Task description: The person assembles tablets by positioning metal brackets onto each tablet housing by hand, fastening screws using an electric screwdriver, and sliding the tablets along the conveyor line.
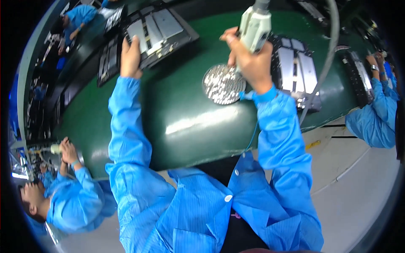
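Note:
My left hand (130,57) grips the near left edge of a flat black electronic unit (188,33) with silver plates across it. The unit sits at a slant over the green work surface, its near edge casting a shadow. My right hand (254,63) is wrapped round a pale electric screwdriver (255,29), whose cable leads up out of view. Under that hand lies a round dish of small shiny screws (205,86). The screwdriver's tip is hidden behind my fingers, so I cannot tell whether it touches a screw.
A similar unit (298,69) lies right of my right hand, another (109,59) at the left. A grey cable (333,38) hangs down the right side. A blue cord runs from my right wrist. Co-workers in blue sit left (76,206) and right (373,120) along the green table (185,145).

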Demonstrator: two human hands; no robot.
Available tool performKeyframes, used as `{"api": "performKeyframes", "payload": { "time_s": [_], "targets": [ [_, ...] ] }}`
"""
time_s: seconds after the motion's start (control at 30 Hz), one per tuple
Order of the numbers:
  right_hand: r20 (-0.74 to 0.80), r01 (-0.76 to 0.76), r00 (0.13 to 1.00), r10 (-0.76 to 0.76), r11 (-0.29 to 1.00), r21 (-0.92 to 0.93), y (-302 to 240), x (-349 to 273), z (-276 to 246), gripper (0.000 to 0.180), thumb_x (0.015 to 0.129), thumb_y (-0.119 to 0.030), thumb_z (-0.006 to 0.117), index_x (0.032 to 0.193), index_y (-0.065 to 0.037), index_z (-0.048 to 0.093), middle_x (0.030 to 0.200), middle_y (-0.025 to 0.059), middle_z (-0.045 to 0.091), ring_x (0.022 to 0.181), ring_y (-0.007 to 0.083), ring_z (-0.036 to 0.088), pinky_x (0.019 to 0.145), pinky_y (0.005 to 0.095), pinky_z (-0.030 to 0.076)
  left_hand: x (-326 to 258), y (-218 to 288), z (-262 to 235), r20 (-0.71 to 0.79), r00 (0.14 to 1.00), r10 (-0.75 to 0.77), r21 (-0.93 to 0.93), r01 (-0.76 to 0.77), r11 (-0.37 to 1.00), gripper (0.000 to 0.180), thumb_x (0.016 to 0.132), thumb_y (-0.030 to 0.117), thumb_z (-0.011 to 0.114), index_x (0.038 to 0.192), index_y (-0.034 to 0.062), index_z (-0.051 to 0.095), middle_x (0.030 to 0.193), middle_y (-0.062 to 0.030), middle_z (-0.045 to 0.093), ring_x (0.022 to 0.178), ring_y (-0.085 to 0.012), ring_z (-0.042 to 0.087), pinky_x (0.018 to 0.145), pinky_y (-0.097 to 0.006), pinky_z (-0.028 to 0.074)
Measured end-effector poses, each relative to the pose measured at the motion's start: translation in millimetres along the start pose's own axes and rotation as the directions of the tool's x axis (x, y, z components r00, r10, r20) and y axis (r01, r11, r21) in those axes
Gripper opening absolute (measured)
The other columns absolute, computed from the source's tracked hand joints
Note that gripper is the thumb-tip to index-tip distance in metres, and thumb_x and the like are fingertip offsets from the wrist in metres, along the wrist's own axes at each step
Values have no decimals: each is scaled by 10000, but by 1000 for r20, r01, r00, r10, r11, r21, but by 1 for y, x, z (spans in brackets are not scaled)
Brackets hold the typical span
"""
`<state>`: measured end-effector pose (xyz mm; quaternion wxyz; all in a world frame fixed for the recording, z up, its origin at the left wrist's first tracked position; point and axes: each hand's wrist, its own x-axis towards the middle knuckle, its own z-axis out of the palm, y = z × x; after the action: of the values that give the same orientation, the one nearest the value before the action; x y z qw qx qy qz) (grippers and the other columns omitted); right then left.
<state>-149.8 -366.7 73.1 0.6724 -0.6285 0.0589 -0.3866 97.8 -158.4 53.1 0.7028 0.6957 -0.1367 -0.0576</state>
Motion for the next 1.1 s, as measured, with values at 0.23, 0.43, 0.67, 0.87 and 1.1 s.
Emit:
{"api": "performKeyframes", "payload": {
  "time_s": [0.23,0.43,0.67,0.87,1.1],
  "targets": [
    [35,122,992,-119,989,-80,11,0,4,178,933,-105,657,1037,33,702,951,174,753,515,121,598,467,271,478,-208,-12,-98,-13,952,-306,54,307,950,562,1045,188,554,1548,40,353,1260,-40,641,1039,-78,598,873,-231,488],
    [53,116,992,-111,987,-114,17,-8,9,211,932,-129,638,1024,47,711,866,164,747,507,131,597,454,273,464,-271,-16,-78,95,963,-251,78,244,967,554,1045,177,545,1527,-23,358,1419,-122,552,1242,-169,525,1060,-273,401],
    [103,118,988,-114,992,-38,7,-20,49,239,941,-124,613,1035,79,697,849,162,737,501,133,581,453,274,446,-283,-52,-63,-23,993,115,481,-90,872,454,1017,157,551,1398,-82,486,1477,-251,440,1412,-397,359,1182,-433,277],
    [104,111,989,-110,994,-5,8,-24,59,243,943,-141,627,1026,75,702,889,176,749,511,131,595,462,272,462,-294,-58,-42,-23,987,156,527,-121,841,659,985,187,591,1500,-107,302,1553,-326,318,1481,-462,248,1216,-501,194],
    [118,76,990,-77,997,8,2,-26,70,258,929,-116,613,1049,106,670,907,188,736,501,139,575,458,275,449,-342,-20,-53,331,921,204,634,-377,675,1243,606,476,927,1536,-46,289,1531,-473,125,1440,-612,199,1162,-578,291]
  ]
}}
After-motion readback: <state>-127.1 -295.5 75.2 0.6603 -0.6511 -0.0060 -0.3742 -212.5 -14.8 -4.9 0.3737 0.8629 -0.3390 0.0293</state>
